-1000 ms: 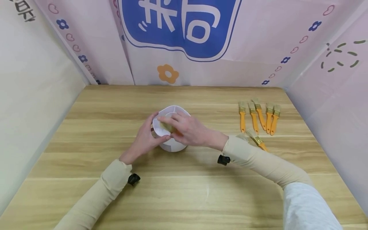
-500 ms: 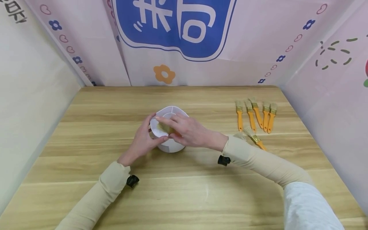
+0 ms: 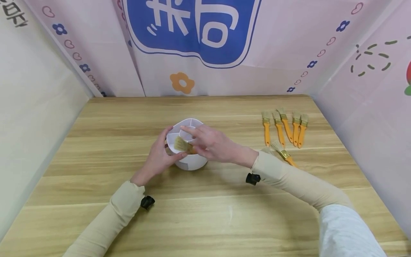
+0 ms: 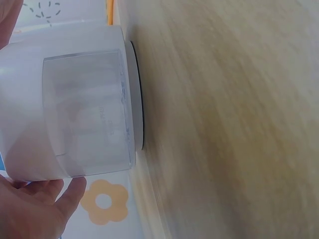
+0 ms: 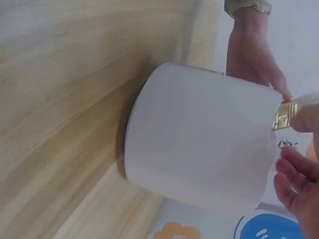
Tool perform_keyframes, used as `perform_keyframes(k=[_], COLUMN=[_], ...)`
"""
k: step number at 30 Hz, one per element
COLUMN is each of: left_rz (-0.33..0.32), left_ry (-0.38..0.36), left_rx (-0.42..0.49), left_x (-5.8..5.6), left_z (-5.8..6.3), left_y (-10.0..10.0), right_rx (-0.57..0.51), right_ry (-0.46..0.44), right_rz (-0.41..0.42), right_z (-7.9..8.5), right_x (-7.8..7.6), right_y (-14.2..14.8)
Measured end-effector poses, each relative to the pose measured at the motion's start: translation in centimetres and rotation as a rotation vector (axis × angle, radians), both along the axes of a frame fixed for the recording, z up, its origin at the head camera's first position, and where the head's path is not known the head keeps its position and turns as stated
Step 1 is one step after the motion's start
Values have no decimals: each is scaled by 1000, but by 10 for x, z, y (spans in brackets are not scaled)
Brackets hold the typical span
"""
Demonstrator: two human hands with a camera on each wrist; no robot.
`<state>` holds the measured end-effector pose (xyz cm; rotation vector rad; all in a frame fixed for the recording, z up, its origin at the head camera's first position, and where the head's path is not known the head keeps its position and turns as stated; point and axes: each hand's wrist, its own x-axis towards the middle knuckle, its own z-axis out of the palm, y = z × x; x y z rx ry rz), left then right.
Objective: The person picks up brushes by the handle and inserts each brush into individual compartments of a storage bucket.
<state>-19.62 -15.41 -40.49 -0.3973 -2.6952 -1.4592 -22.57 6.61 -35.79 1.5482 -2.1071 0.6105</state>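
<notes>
A round white desk organizer (image 3: pixel 189 164), divided into compartments, stands upright on the wooden table. My left hand (image 3: pixel 162 151) grips its left side, thumb at the near rim and fingers around the far side. A paintbrush (image 3: pixel 180 144) stands in the near part of the organizer, bristles up and tilted left; its brass ferrule (image 5: pixel 284 115) shows at the rim in the right wrist view. My right hand (image 3: pixel 213 144) is over the right rim, index finger extended and thumb right at the ferrule. In the right wrist view the other fingers are apart from the brush.
Several orange-handled paintbrushes (image 3: pixel 279 130) lie at the back right of the table. Nearer the right sleeve lies another paintbrush (image 3: pixel 284 154), with bristles partly hidden beside it. Printed walls (image 3: pixel 257 78) enclose the back and sides.
My right hand has lifted and shifted slightly right, off the brush's bristles, so they now show fully. My left hand keeps its hold on the organizer. The head view has shifted slightly.
</notes>
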Motion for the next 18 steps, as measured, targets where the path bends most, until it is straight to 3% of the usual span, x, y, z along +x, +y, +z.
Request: perform_keyframes(k=[4, 8, 13, 18], left_rz=[4, 6, 13, 18], left_ry=[6, 11, 1, -14], left_rx=[7, 19, 19, 9], left_x=[0, 0, -1, -1], left_z=[0, 1, 1, 0], left_y=[0, 1, 1, 1], right_rx=[-93, -158, -156, -114], right_ry=[-70, -138, -188, -339], right_rz=[-2, -56, -228, -454], right_z=[-1, -4, -13, -22], right_x=[-8, -17, -35, -58], right_y=[7, 18, 34, 60])
